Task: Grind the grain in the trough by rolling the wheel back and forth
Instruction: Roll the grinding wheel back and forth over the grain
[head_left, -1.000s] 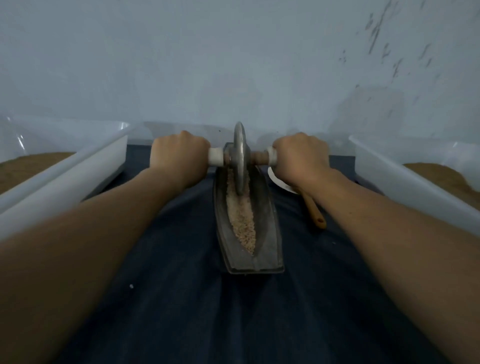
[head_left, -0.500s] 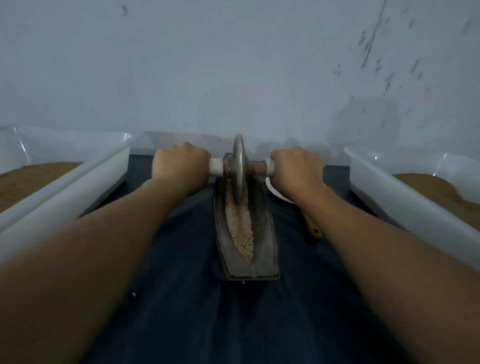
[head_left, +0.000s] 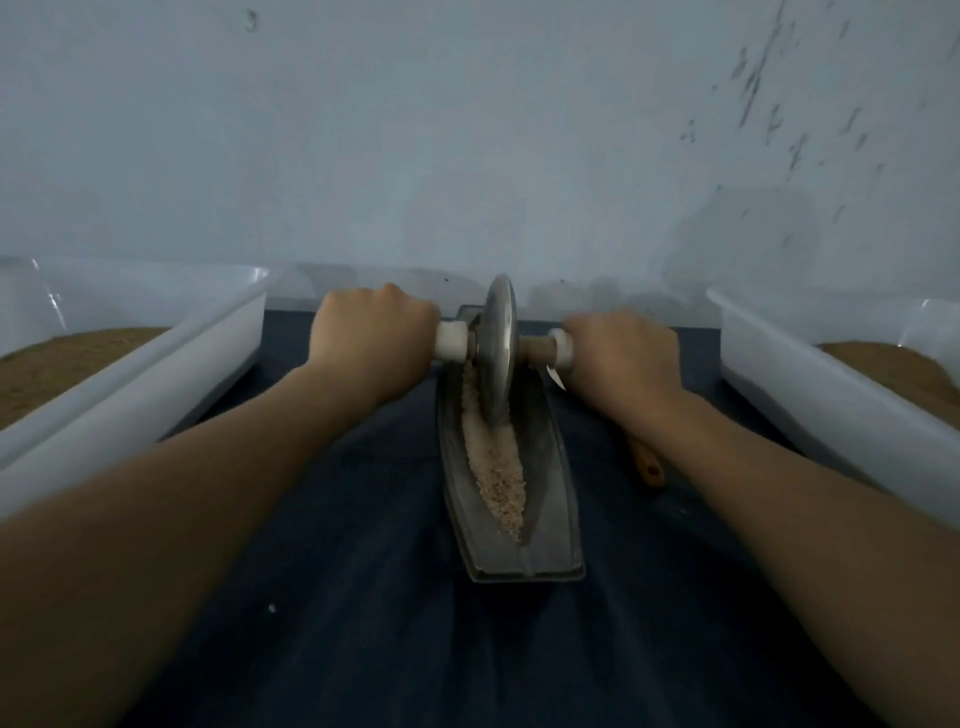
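Just the one camera here, worn on the head, sitting above and behind the near end of the trough (head_left: 550, 467) and looking forward and down along its length toward the wall (head_left: 467, 130) past its far end. It's wide-angle and close in. Both forearms run in from the bottom corners to the left hand (head_left: 374, 343) and right hand (head_left: 623, 358) gripping the wheel (head_left: 498, 353) at the trough's far end, and the left tub (head_left: 156, 364) and right tub (head_left: 805, 379) flanking the trough get cut off by the frame edges.
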